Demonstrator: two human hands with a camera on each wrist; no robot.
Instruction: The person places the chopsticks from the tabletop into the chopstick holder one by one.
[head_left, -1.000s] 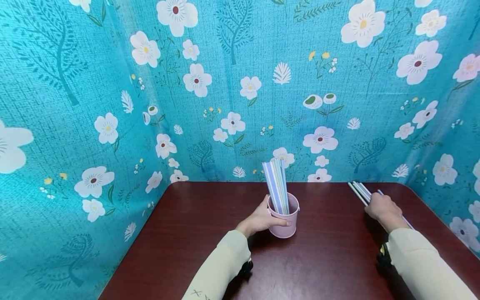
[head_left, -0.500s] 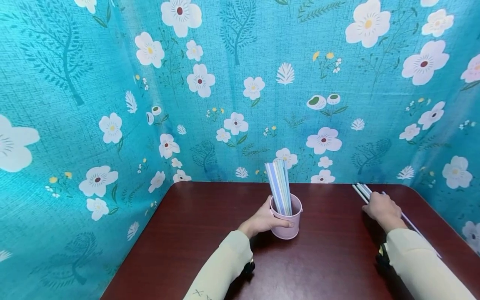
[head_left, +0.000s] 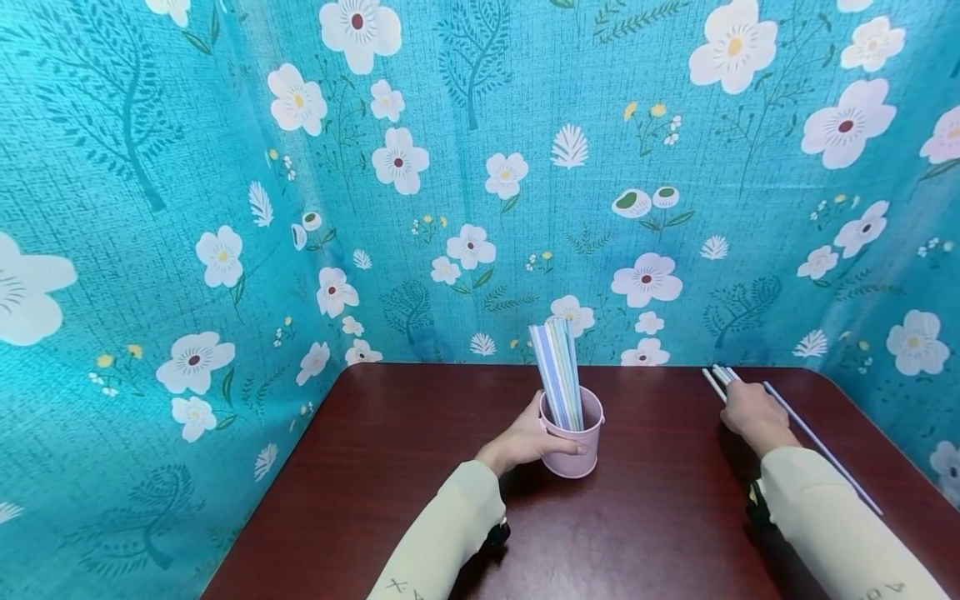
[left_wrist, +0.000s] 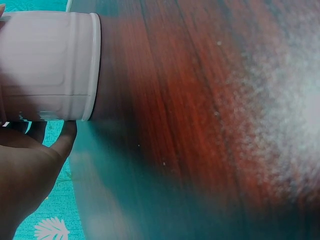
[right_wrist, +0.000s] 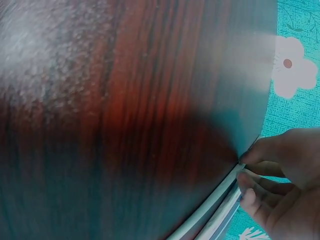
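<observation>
A small pink bucket point(head_left: 572, 458) stands upright on the table, and a bundle of pale blue, white and greenish straws point(head_left: 558, 375) leans in it toward the back left. My left hand point(head_left: 521, 437) grips the bucket's left side, thumb across its front; in the left wrist view fingers curl around the bucket point(left_wrist: 50, 65). At the back right my right hand point(head_left: 756, 414) is over several loose pale straws point(head_left: 722, 379), partly hiding them. The right wrist view shows thumb and fingertips pinching a pale straw point(right_wrist: 210, 202), with others beside it.
A single bluish-purple straw point(head_left: 832, 457) lies to the right of my right hand, running along the right side of the dark red-brown table point(head_left: 645, 517). A turquoise flowered cloth point(head_left: 450, 208) hangs behind the table and at both sides.
My right hand has shifted left, away from the bluish-purple straw, which now shows in full apart from it. The left hand stays on the bucket. The head view has shifted slightly.
</observation>
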